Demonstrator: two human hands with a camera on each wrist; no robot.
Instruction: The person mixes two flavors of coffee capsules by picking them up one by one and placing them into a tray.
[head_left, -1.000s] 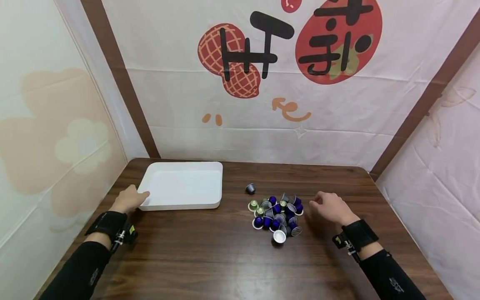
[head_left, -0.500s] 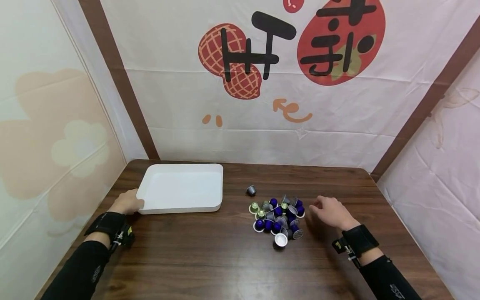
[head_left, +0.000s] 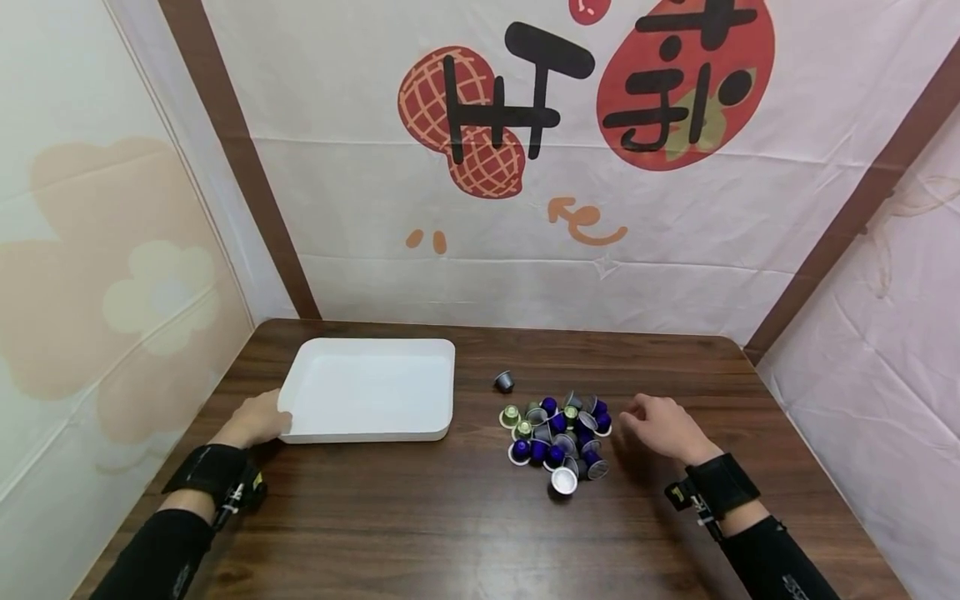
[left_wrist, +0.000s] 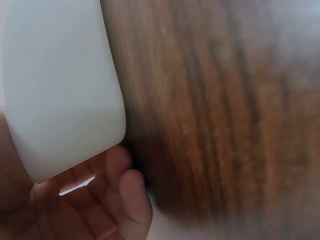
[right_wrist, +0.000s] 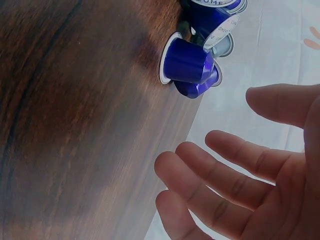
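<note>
A white rectangular tray [head_left: 367, 390] lies on the left of the wooden table. At its left end, my left hand [head_left: 257, 418] holds the tray near the front corner. In the left wrist view, curled fingers [left_wrist: 132, 197] sit against the tray's end wall [left_wrist: 67, 90]. My right hand [head_left: 663, 427] is just right of a cluster of coffee capsules [head_left: 558, 433], mostly blue, grey and green. In the right wrist view its loosely bent fingers [right_wrist: 227, 175] hold nothing, apart from a blue capsule [right_wrist: 187, 60].
One dark grey capsule [head_left: 504, 382] lies apart, behind the cluster. A capsule [head_left: 564, 481] at the front shows its white lid. Behind the brown table [head_left: 420, 517] hangs a printed white cloth [head_left: 360, 208], with more cloth on both sides.
The tray has slid toward me and slightly right, with my left hand moving along at its edge. My right hand and the capsules stay where they were.
</note>
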